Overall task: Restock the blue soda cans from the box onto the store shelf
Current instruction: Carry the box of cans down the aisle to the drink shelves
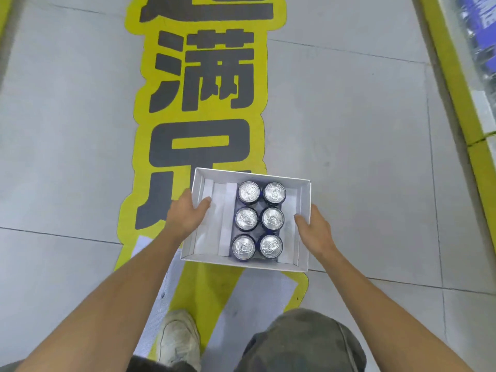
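- The six blue soda cans [259,220] stand upright in two columns of three, silver tops with pull tabs facing up, dark blue sides barely showing; no brand can be read on them.
- They sit touching one another in the right half of the box [197,183], a shallow open white carton; its left half is bare, showing folded white flaps on the bottom.
- The box carries no readable print.
- The left hand [188,214] grips the box's left wall, thumb hooked over the rim to the inside, fingers hidden on the outer side.
- The right hand [314,228] clasps the right wall the same way, thumb inside against the wall, fingers hidden outside.
- Both forearms are bare and reach forward and down, converging on the box.
- Beneath lies the grey tiled floor [349,130] with a large yellow floor sticker [139,108] bearing bold dark Chinese characters, "满" and "足" legible.
- A pale worn shoe [178,339] and a knee in dark cloth [303,339] show at the bottom edge.
- Along the right edge runs the yellow-edged store shelf [453,84], holding blurred blue-and-white packs whose writing cannot be read.
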Available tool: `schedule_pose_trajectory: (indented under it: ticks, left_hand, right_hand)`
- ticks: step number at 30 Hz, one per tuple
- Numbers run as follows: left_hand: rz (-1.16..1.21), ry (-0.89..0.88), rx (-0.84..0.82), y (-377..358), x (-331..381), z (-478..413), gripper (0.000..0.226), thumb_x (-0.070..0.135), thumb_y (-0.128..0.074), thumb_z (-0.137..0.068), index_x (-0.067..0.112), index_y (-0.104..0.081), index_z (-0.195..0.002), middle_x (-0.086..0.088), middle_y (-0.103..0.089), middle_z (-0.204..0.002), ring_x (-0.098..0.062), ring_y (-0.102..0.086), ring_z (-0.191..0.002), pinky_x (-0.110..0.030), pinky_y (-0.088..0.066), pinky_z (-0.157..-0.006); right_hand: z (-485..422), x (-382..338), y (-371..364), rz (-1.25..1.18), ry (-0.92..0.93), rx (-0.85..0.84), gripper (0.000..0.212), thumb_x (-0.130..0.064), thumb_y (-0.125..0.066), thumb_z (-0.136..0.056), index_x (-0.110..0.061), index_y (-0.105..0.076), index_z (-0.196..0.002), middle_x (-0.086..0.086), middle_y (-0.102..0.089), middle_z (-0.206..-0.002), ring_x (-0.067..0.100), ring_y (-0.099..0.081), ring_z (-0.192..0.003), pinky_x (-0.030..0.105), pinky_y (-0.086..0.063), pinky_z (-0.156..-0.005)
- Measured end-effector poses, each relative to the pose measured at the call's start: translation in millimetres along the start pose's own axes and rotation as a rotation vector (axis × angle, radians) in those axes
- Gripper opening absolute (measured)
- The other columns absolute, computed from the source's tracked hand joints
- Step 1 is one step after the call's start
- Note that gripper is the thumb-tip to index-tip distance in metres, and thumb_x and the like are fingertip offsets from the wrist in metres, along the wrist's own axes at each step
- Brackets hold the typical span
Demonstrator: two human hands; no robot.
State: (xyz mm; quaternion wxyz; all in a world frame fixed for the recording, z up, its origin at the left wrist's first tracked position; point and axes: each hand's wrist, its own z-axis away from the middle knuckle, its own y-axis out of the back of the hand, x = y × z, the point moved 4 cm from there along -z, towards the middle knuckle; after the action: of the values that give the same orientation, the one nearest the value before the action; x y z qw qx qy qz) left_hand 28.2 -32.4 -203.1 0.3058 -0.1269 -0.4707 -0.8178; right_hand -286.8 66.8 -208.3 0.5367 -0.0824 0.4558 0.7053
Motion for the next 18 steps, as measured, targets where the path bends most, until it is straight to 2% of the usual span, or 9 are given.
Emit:
schedule_pose_trajectory:
  ticks: [3, 6, 8, 10, 12, 15, 18]
  left_hand:
    - [0.204, 0.003, 0.075, -11, -10, -2, 0.035, 0.040, -0.057, -0.099, 0.009, -0.064, -0.115, -0.005, -0.067, -0.104, -0.028, -0.059, -0.096, -0.038, -0.047, -0.083]
    - [0.291, 0.067, 0.149, -17, -19, -4, 0.040, 0.044, -0.050, -0.101, 0.007, -0.068, -0.104, -0.010, -0.069, -0.097, -0.035, -0.063, -0.095, -0.046, -0.051, -0.087]
    - [0.322, 0.097, 0.162, -16, -23, -6, 0.051, 0.050, -0.049, -0.100, 0.002, -0.066, -0.090, -0.017, -0.068, -0.089, -0.036, -0.062, -0.087, -0.048, -0.052, -0.082]
    - [0.349, 0.108, 0.151, -15, -24, -5, 0.059, 0.055, -0.049, -0.097, -0.001, -0.062, -0.083, -0.022, -0.067, -0.086, -0.038, -0.061, -0.081, -0.047, -0.053, -0.077]
    - [0.364, 0.106, 0.140, -14, -22, -1, 0.059, 0.057, -0.049, -0.097, 0.002, -0.063, -0.081, -0.023, -0.068, -0.085, -0.036, -0.063, -0.080, -0.046, -0.053, -0.075]
    - [0.375, 0.096, 0.131, -5, -13, 6, 0.057, 0.060, -0.047, -0.095, 0.009, -0.069, -0.084, -0.017, -0.072, -0.085, -0.037, -0.067, -0.086, -0.052, -0.056, -0.080]
    - [0.356, 0.078, 0.130, 20, 4, 10, 0.066, 0.067, -0.046, -0.089, 0.005, -0.069, -0.084, -0.019, -0.072, -0.084, -0.040, -0.067, -0.085, -0.054, -0.056, -0.078]
  right_hand:
    - [0, 6, -13, -0.235, -0.038, 0.120, 0.029, -0.019, -0.047, -0.101, -0.021, -0.062, -0.126, -0.010, -0.067, -0.098, 0.024, -0.063, -0.097, 0.037, -0.050, -0.085]
    - [-2, 13, -18, -0.341, -0.055, 0.157, 0.022, -0.024, -0.049, -0.101, -0.019, -0.069, -0.110, 0.006, -0.071, -0.096, 0.026, -0.063, -0.088, 0.040, -0.052, -0.085]
    - [-1, 14, -18, -0.416, -0.066, 0.154, 0.022, -0.028, -0.051, -0.101, -0.014, -0.068, -0.100, 0.008, -0.064, -0.085, 0.021, -0.055, -0.078, 0.035, -0.048, -0.075]
    - [0, 14, -18, -0.460, -0.074, 0.158, 0.031, -0.034, -0.053, -0.096, -0.006, -0.066, -0.097, 0.005, -0.056, -0.081, 0.018, -0.049, -0.076, 0.034, -0.043, -0.071]
    - [3, 15, -18, -0.484, -0.093, 0.144, 0.034, -0.037, -0.054, -0.094, -0.006, -0.065, -0.097, 0.005, -0.053, -0.081, 0.017, -0.048, -0.075, 0.034, -0.041, -0.070]
    - [9, 9, -13, -0.537, -0.095, 0.142, 0.038, -0.039, -0.055, -0.091, -0.003, -0.061, -0.098, 0.004, -0.052, -0.081, 0.017, -0.046, -0.076, 0.035, -0.039, -0.071]
    - [24, -10, 2, -0.566, -0.082, 0.146, 0.028, -0.035, -0.055, -0.096, -0.010, -0.068, -0.098, 0.004, -0.055, -0.083, 0.017, -0.050, -0.077, 0.034, -0.043, -0.073]
